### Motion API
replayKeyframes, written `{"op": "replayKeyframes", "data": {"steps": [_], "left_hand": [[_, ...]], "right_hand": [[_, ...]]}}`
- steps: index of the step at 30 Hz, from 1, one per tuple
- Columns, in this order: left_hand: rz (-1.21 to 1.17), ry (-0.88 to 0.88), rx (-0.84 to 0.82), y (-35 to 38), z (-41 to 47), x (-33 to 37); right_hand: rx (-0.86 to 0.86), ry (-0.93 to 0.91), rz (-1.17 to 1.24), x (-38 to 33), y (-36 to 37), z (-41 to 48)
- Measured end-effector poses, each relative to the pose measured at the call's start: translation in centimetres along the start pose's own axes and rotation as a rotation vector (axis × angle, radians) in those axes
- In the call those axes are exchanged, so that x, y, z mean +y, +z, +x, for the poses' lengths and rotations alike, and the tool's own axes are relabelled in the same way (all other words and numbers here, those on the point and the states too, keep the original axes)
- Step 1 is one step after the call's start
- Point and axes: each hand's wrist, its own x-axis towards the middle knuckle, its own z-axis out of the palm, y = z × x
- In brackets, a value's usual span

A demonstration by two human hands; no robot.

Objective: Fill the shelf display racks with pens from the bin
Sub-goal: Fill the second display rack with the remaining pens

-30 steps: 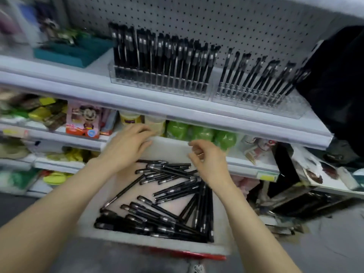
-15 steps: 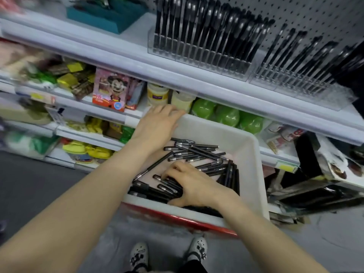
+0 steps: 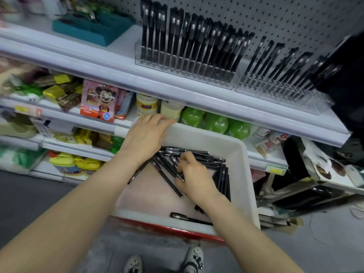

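A white shelf unit (image 3: pixel 177 89) with a pegboard back (image 3: pixel 285 18) fills the far side of the scene. On its top shelf stand two clear display racks. The left rack (image 3: pixel 187 66) is packed with upright stocked pens (image 3: pixel 197 40). The right rack (image 3: pixel 279 87) holds leaning rows, and its rightmost slots look bare.

Near the person, pushed against the lower shelves, sits a white bin (image 3: pixel 244 174) with a red base. The black pens (image 3: pixel 202 156) lie loose in it, mostly heaped toward the far and right side. One lies alone along the near wall.

The left hand (image 3: pixel 146 134) rests flat on the bin's far left rim, with its fingers straight and spread. The right hand (image 3: pixel 196 175) is down inside the bin, its fingers curled round a small bunch of the pens at the middle of the heap. How many it holds cannot be told.

A teal tray (image 3: pixel 94 29) sits on the top shelf left of the racks. Green rounded packs (image 3: pixel 215 123) line the shelf just beyond the bin. A pair of white patterned shoes (image 3: pixel 194 260) shows on the grey floor at the near edge.
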Motion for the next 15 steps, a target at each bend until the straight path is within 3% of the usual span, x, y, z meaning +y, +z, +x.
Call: {"op": "replayKeyframes", "data": {"steps": [10, 15], "left_hand": [[-0.078, 0.004, 0.007, -0.3, 0.0, 0.1], [-0.100, 0.187, 0.019, -1.2, 1.0, 2.0]], "right_hand": [[0.272, 0.184, 0.217, 1.2, -2.3, -0.4], [0.284, 0.335, 0.624, 3.3, -5.5, 0.2]]}}
